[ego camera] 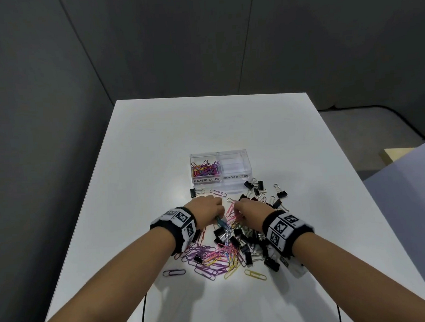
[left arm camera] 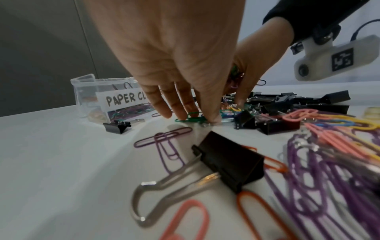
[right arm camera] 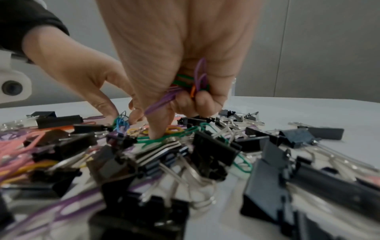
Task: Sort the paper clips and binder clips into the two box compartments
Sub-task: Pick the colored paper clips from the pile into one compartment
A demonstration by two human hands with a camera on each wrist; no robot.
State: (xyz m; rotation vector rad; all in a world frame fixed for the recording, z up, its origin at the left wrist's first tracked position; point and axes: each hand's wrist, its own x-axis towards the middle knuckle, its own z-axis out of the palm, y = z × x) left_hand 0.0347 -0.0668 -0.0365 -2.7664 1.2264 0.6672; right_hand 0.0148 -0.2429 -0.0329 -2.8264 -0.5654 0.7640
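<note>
So right hand grips a clip bunch, left hand pinches a green clip. The box sits up-frame, paper side straight above the left.

Purple, pink, yellow, green and orange paper clips are lying among black binder clips on a white table, wristbands showing black-and-white codes.

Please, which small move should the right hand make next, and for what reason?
The right hand should probably pinch the green paper clip under its fingertip and lift it clear of the binder clips. It holds a bundle of paper clips in its curled fingers, one fingertip rests on that green clip, and the clip lies among the black binder clips.
</note>
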